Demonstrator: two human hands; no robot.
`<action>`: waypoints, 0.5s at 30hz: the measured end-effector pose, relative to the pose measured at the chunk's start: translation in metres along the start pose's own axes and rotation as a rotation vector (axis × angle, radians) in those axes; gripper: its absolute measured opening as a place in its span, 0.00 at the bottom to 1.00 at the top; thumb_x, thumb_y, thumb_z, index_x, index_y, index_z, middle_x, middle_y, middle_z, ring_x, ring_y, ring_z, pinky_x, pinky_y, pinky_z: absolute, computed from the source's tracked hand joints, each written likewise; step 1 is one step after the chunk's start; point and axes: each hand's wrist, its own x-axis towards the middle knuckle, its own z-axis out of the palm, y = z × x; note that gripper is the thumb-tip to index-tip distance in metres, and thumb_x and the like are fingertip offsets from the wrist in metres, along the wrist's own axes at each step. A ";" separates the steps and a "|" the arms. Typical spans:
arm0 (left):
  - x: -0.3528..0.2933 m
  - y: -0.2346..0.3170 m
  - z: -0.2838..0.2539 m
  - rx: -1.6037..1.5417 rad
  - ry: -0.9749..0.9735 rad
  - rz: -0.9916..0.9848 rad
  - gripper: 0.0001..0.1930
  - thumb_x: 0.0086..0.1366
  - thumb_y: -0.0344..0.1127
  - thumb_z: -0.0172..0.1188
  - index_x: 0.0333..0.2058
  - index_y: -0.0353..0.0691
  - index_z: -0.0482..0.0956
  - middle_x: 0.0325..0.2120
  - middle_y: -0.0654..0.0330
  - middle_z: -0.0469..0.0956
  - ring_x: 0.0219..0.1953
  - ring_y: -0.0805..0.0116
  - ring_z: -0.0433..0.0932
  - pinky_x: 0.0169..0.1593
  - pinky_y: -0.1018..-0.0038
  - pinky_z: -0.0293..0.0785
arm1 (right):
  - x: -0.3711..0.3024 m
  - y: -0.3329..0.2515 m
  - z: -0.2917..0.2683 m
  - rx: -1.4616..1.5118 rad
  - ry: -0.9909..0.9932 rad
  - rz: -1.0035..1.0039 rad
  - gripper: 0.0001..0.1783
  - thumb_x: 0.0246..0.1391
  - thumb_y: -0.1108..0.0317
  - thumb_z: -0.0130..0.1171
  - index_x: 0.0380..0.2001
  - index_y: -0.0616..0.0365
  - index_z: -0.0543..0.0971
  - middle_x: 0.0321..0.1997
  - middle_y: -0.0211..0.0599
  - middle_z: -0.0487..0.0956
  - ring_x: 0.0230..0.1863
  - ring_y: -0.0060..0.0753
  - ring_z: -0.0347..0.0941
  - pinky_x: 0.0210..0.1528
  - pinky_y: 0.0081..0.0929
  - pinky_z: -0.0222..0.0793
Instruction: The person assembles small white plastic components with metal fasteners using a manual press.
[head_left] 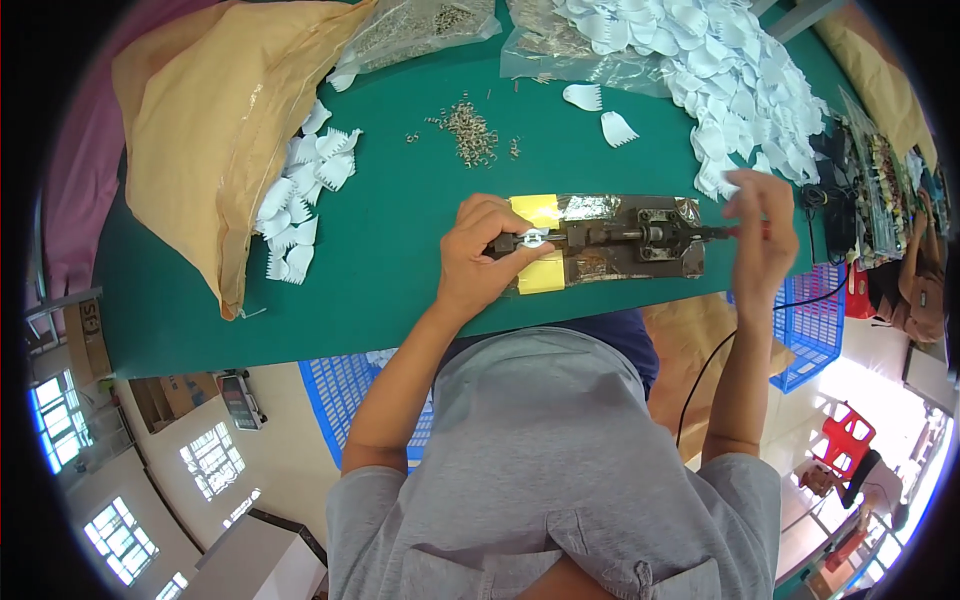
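My left hand [482, 255] pinches a small white plastic piece [533, 238] at the left end of a dark metal hand press [628, 235]. Finger and thumb close around the piece from both sides, so much of it is hidden. Yellow tape [541, 276] covers the press base beside my fingers. My right hand [766, 235] is at the press's right end, by its red handle [752, 230]. Its fingers are bent and smeared by motion; whether they grip the handle cannot be made out.
Small metal springs [470, 133] lie in a heap beyond the press. White toothed plastic pieces are piled at back right [740, 85] and at left [300, 195], beside a large tan paper sack [225, 130]. Blue baskets [812, 325] stand below the green table [390, 290]. A black cable [720, 345] hangs at right.
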 end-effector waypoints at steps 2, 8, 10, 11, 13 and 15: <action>0.002 0.007 -0.003 0.013 -0.044 0.027 0.14 0.49 0.23 0.79 0.32 0.37 0.82 0.32 0.60 0.80 0.41 0.65 0.75 0.45 0.70 0.71 | 0.002 0.033 -0.017 0.249 0.165 0.207 0.11 0.71 0.67 0.56 0.42 0.61 0.85 0.30 0.27 0.79 0.34 0.18 0.72 0.37 0.18 0.65; -0.004 0.044 -0.050 -0.271 0.199 0.141 0.18 0.46 0.27 0.82 0.33 0.39 0.81 0.32 0.60 0.81 0.40 0.65 0.77 0.44 0.70 0.73 | -0.011 0.119 -0.016 0.015 0.152 0.224 0.13 0.69 0.65 0.60 0.45 0.63 0.85 0.38 0.33 0.84 0.39 0.23 0.79 0.44 0.20 0.71; -0.036 0.068 -0.107 -0.150 0.021 0.087 0.23 0.43 0.28 0.84 0.37 0.39 0.81 0.31 0.59 0.81 0.39 0.65 0.77 0.45 0.70 0.73 | -0.002 0.091 -0.006 -0.011 0.089 0.132 0.11 0.66 0.68 0.62 0.45 0.65 0.84 0.39 0.35 0.85 0.41 0.25 0.81 0.47 0.23 0.73; -0.061 0.079 -0.144 -0.031 -0.120 -0.110 0.25 0.41 0.28 0.84 0.39 0.38 0.81 0.32 0.59 0.82 0.40 0.65 0.77 0.46 0.70 0.73 | 0.009 0.083 -0.003 -0.043 0.030 0.086 0.11 0.66 0.68 0.62 0.45 0.65 0.84 0.40 0.36 0.85 0.41 0.25 0.81 0.47 0.23 0.73; -0.086 0.102 -0.176 0.184 -0.166 -0.447 0.28 0.40 0.29 0.83 0.43 0.37 0.82 0.33 0.60 0.82 0.41 0.66 0.78 0.48 0.70 0.74 | 0.030 0.069 0.012 -0.043 -0.065 0.027 0.11 0.65 0.68 0.62 0.45 0.63 0.85 0.41 0.37 0.85 0.39 0.24 0.80 0.45 0.24 0.73; -0.090 0.104 -0.185 0.382 0.057 -0.567 0.21 0.50 0.28 0.79 0.43 0.35 0.84 0.33 0.61 0.83 0.40 0.69 0.79 0.50 0.72 0.75 | 0.050 0.055 0.028 -0.072 -0.192 0.027 0.11 0.65 0.67 0.62 0.46 0.61 0.85 0.41 0.36 0.84 0.39 0.25 0.79 0.44 0.25 0.73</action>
